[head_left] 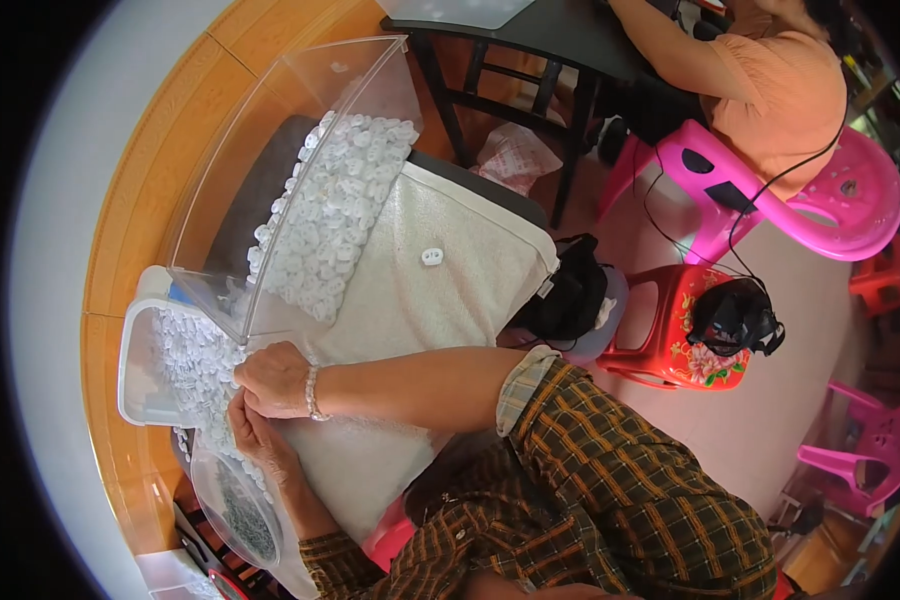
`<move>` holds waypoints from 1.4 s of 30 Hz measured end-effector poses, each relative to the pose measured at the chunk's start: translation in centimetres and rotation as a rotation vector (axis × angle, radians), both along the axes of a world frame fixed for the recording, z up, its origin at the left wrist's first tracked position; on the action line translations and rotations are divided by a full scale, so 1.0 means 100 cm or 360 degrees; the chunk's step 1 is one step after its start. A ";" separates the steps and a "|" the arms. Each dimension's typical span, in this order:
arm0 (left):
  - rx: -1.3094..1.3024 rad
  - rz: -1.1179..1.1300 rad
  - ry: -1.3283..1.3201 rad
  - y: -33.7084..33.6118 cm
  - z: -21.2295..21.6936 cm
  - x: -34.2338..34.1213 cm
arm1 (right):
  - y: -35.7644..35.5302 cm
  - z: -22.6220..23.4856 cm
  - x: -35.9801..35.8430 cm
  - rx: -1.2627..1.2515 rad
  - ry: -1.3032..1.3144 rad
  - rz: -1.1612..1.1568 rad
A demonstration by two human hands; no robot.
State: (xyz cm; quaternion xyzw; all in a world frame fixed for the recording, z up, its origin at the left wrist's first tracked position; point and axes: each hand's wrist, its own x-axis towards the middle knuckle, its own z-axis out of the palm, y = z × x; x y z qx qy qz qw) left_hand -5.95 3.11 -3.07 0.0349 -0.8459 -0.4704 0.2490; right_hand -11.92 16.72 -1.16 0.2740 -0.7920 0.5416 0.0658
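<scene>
Bringing both hands close together at the edge of the white tub: right hand, beaded bracelet at its wrist, lies just above left hand in the view. Fingers of both are bent inward; cannot tell whether either is clamped on a part, as the fingertips are hidden or too small to resolve.

Small white parts fill the tub and spill past its rim beside the hands. Larger white pieces are heaped at the clear bin, beyond the right hand. One single white piece lies apart on the pale cloth, dark openings on its face. Near the left hand: clear round container with dark grey contents.

Markings: red print on the pale bag under the black table, too blurred to read; small mark on the pink chair's seat, illegible; red stool carries a flower pattern.
</scene>
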 end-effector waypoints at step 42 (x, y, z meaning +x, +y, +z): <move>-0.0233 -0.0134 -0.0098 0.005 0.014 0.007 | 0.001 0.000 0.004 0.0069 0.0157 -0.0006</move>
